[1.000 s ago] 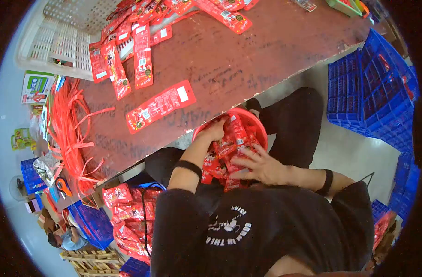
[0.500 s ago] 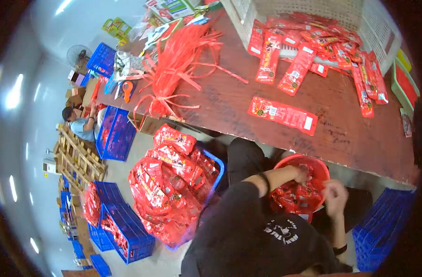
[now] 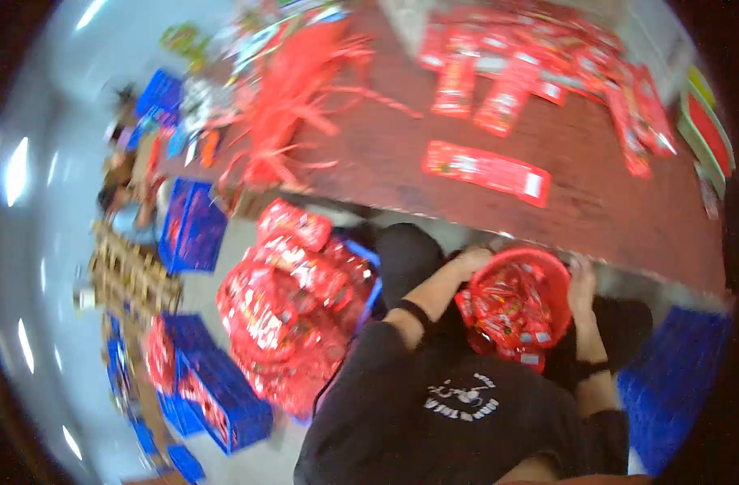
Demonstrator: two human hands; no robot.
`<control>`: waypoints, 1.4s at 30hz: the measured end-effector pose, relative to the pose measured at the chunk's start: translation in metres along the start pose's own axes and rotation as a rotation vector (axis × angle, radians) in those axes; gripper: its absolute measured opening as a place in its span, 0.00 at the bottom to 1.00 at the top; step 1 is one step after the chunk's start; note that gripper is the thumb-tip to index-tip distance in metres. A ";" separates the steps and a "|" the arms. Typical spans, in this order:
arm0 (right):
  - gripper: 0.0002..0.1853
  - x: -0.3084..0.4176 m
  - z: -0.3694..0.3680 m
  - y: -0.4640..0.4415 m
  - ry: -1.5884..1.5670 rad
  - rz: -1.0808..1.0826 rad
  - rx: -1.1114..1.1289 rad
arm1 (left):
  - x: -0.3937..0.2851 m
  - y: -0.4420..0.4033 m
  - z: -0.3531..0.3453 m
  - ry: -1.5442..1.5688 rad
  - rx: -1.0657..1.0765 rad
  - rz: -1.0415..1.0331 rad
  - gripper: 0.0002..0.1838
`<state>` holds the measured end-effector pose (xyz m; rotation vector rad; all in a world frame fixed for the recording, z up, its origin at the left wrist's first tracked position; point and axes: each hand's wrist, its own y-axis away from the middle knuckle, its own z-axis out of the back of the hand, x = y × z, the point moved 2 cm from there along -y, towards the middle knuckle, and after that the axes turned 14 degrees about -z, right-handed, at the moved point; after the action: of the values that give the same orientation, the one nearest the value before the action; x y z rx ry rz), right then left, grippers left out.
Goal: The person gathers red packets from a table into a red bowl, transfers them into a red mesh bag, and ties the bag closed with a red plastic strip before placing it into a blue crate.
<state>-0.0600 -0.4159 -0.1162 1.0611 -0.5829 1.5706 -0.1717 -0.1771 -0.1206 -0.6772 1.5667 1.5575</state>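
A red plastic basin [image 3: 558, 279] sits at my lap, close under the table's front edge, and holds many small red packets [image 3: 508, 307]. My left hand [image 3: 473, 263] grips its left rim, fingers partly hidden behind the rim. On the opposite side, my right hand [image 3: 581, 284] is closed on the right rim. The basin tilts toward me, and some packets lie at its near lip. On the table in front lies a single long red packet [image 3: 487, 172].
The brown table [image 3: 369, 166] bears a bundle of red ribbons [image 3: 285, 97] and a heap of red packets [image 3: 539, 61]. To my left stands a pile of shiny red bags [image 3: 285, 299]. Blue crates [image 3: 224, 400] stand beyond it. A co-worker [image 3: 131, 214] is farther off.
My left hand has come out of the packets to the basin's left rim. My right hand has closed on the right rim. The view has shifted slightly, with some blur.
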 end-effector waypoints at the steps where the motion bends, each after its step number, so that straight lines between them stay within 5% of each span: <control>1: 0.07 -0.032 -0.003 -0.006 0.102 0.165 -0.158 | 0.010 -0.006 -0.003 0.002 -0.089 -0.150 0.17; 2: 0.05 0.024 0.004 0.012 0.482 0.298 -0.101 | 0.010 -0.010 -0.001 -0.131 -0.180 -0.257 0.18; 4: 0.03 0.045 -0.006 0.022 0.418 0.392 -0.073 | -0.001 -0.009 0.005 -0.564 -0.396 -0.393 0.19; 6: 0.05 0.042 -0.005 0.021 0.304 0.554 -0.143 | 0.023 -0.020 0.008 -0.391 -0.377 -0.425 0.19; 9: 0.03 0.047 -0.006 0.022 0.025 0.216 -0.109 | 0.003 0.007 -0.005 0.483 -0.214 -0.094 0.18; 12: 0.04 0.046 -0.004 0.029 -0.099 0.067 -0.091 | 0.029 0.002 0.009 0.445 0.072 -0.148 0.16; 14: 0.01 0.037 -0.008 0.034 0.032 0.211 -0.166 | 0.034 -0.003 0.000 0.505 0.066 -0.188 0.12; 16: 0.02 0.027 -0.012 0.030 0.042 0.240 -0.191 | 0.028 -0.001 -0.006 -0.208 -0.475 -0.472 0.09; 18: 0.08 0.027 -0.015 0.024 0.017 0.219 -0.192 | 0.004 0.007 -0.007 -0.792 -0.662 -0.597 0.07; 19: 0.08 0.032 -0.015 0.025 0.026 0.193 -0.182 | -0.010 0.014 -0.009 -0.809 -0.647 -0.589 0.05; 21: 0.08 0.038 -0.010 0.019 -0.371 -0.234 -0.021 | -0.019 0.022 -0.014 -0.948 -0.670 -0.699 0.02; 24: 0.07 0.037 0.001 0.018 -0.531 -0.341 0.063 | -0.034 0.029 -0.030 -0.937 -0.789 -0.927 0.01; 25: 0.06 0.036 0.001 0.017 -0.632 -0.355 0.039 | -0.045 0.030 -0.048 -0.928 -0.669 -0.730 0.02; 26: 0.06 0.033 -0.001 0.021 -0.630 -0.364 0.029 | -0.056 0.029 -0.071 -0.915 -0.379 -0.888 0.01; 27: 0.07 0.031 -0.001 0.026 -0.551 -0.249 -0.042 | -0.077 0.044 -0.094 -0.915 -0.054 -0.879 0.04; 29: 0.09 0.036 0.009 0.045 -0.379 -0.005 -0.141 | -0.068 0.068 -0.096 -0.887 -0.196 -0.760 0.07; 31: 0.08 0.030 0.030 0.082 -0.174 -0.001 -0.021 | -0.057 0.097 -0.060 -0.875 -0.400 -0.663 0.13; 32: 0.17 0.047 0.051 0.100 0.148 0.065 0.010 | -0.043 0.109 -0.041 -0.929 -0.480 -0.674 0.16; 34: 0.21 0.034 0.059 0.133 0.265 0.070 0.034 | -0.008 0.130 -0.025 -1.176 -0.179 -0.276 0.10; 36: 0.18 0.003 0.058 0.161 0.708 0.064 0.155 | -0.003 0.144 -0.037 -1.379 -0.161 -0.453 0.08; 38: 0.17 -0.004 0.072 0.164 0.741 0.122 0.146 | -0.025 0.156 -0.043 -1.400 -0.269 -0.622 0.05; 40: 0.11 0.001 0.080 0.146 0.699 0.103 0.062 | -0.025 0.165 -0.039 -0.648 -0.436 -0.430 0.08; 41: 0.10 0.025 0.083 0.129 0.400 -0.023 0.064 | -0.038 0.157 -0.038 0.008 -0.538 -0.433 0.11; 42: 0.10 0.048 0.085 0.114 0.100 -0.141 0.060 | -0.073 0.151 -0.037 0.148 -0.604 -0.300 0.13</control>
<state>-0.1404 -0.4930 -0.0154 1.0396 -0.3868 1.5151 -0.2650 -0.2113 0.0198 -1.3176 1.0151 1.7781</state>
